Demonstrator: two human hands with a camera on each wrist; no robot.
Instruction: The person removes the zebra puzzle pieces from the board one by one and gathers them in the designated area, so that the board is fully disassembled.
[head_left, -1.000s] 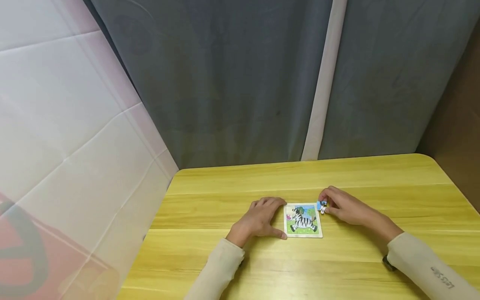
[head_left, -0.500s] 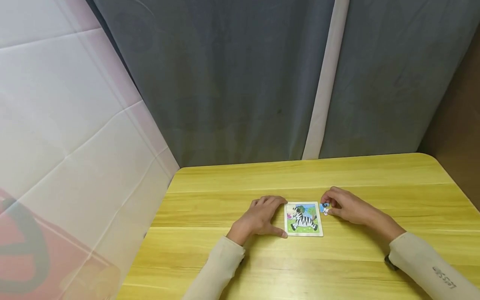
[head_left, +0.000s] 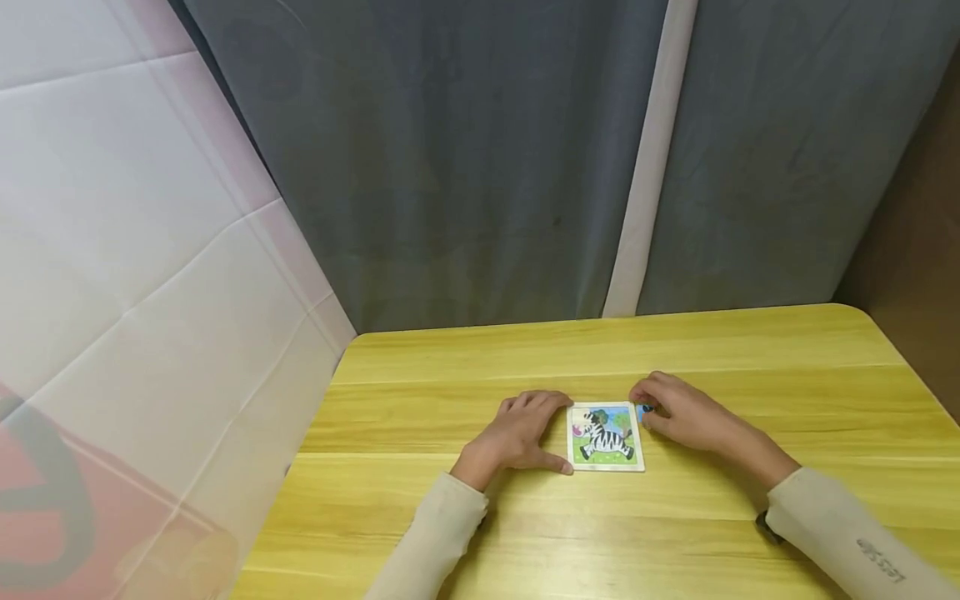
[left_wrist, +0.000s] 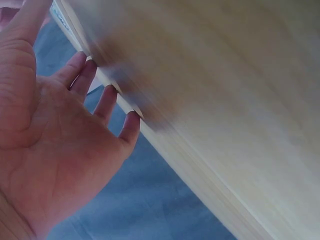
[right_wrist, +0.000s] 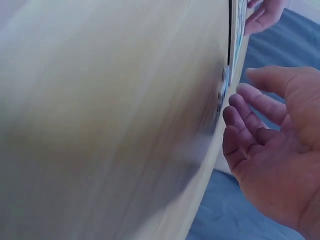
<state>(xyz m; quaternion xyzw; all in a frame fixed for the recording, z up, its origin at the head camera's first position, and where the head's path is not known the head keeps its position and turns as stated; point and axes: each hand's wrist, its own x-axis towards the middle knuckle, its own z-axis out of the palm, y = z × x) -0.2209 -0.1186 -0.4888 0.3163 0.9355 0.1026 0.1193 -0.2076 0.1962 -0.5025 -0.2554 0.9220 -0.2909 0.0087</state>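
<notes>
A small square zebra puzzle in a pale frame (head_left: 611, 468) lies flat on the table. My left hand (head_left: 517, 435) spans its left side, thumb at the near corner and index finger at the far one. In the left wrist view the fingers (left_wrist: 104, 102) are spread, tips down on the tabletop. At the frame's upper right, a small blue puzzle piece (head_left: 641, 412) sits between the thumb and index finger of my right hand (head_left: 690, 414), partly covered by them. The right wrist view shows the piece (right_wrist: 225, 82) low at the tabletop, the curled fingertips close by.
The yellow wood-grain table (head_left: 525, 533) runs back to a grey curtain (head_left: 465, 167) with a pale vertical strip (head_left: 637, 208). A white panel (head_left: 150, 250) stands at the left, a brown surface (head_left: 915, 225) at the right.
My right hand has shifted right with the piece, then back left against the frame's edge, covering more of the piece. The left hand stays in place.
</notes>
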